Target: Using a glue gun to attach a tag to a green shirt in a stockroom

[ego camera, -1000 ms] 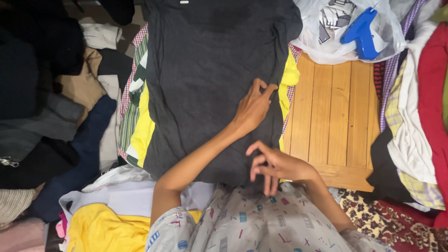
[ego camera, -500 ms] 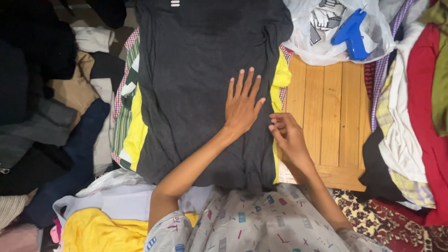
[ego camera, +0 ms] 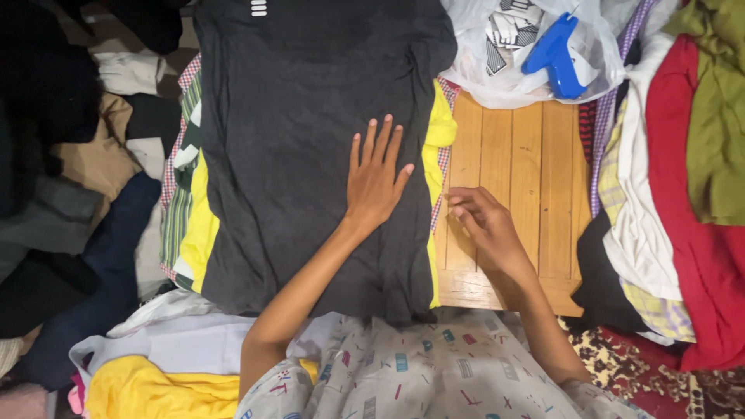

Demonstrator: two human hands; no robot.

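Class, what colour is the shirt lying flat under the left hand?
Dark charcoal grey; the shirt under the left hand shows best in the head view.

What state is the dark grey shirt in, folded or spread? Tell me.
Spread. The dark grey shirt lies flat over the pile, left hand pressed open on it.

Bare forearms; short-sleeved pale garment w/ small coloured print.

A home, likely a bedroom or laundry corner: heaps of loose clothes (ego camera: 70, 178) crowd a low wooden desk (ego camera: 528, 186), a patterned rug (ego camera: 621, 365) beneath its near edge.
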